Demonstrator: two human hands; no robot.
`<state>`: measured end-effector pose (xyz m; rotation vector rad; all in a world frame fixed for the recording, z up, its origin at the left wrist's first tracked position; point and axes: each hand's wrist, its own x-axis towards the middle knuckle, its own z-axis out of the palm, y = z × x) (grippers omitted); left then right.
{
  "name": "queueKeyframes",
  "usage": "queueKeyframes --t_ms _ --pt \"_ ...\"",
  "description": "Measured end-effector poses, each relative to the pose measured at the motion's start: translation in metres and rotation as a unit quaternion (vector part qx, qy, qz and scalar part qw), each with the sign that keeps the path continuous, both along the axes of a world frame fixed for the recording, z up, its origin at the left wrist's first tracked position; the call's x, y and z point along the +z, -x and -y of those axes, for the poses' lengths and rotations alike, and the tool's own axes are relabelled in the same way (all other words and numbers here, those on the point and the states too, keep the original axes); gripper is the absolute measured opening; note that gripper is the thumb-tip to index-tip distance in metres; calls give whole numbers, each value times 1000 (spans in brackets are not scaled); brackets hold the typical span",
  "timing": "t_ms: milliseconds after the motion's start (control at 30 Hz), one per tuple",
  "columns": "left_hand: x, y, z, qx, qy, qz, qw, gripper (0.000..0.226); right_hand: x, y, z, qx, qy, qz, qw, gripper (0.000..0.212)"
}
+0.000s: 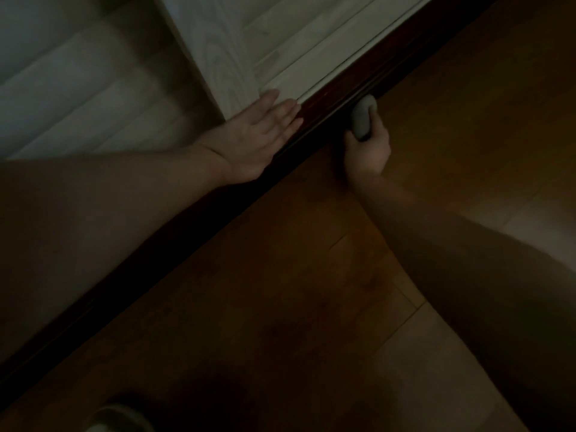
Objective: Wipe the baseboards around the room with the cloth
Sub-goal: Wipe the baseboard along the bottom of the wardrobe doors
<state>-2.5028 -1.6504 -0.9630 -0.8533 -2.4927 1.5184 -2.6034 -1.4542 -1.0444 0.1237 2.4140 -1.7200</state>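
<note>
Along the dark reddish baseboard [314, 123] that is running diagonally from lower left to upper right, both bare hands are working in dim light. From the head view, the right hand [369, 151] is reaching in from the lower right, its grip curling round a small wad of pale grey cloth [363, 116] and holding it against the floor-side face of the baseboard. The cloth is sticking out above the fingers, its upper end touching the dark strip. The left hand [258, 135] is lying flat on the other side, its grip spread with fingers straight and close together, palm resting on the pale wood-grain wall panel [224, 57] just above the baseboard, fingertips pointing up along it. The two hands are sitting near each other, with the baseboard between them. Below, the brown wooden floor [280, 275] is stretching out in shadow, and a pale, blurred object [118, 416] is showing at the bottom edge.
</note>
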Motion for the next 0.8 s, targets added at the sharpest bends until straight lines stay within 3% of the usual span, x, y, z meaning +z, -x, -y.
queueKeyframes --t_ms 167,333,567,667,800 --pt "2 -1 -4 27 -9 25 999 65 -2 -91 18 90 2 1 996 67" --pt "3 -1 -3 23 -17 14 999 63 -5 -175 34 240 7 25 971 72" --pt "4 -1 -2 19 -11 11 1000 63 -5 -163 22 311 -2 7 950 68" --pt "4 -1 -1 12 -15 -5 1000 64 -5 -138 1 272 13 -22 962 62" --pt "-1 0 3 2 -37 -16 999 64 1 -78 -34 120 6 -36 992 64"
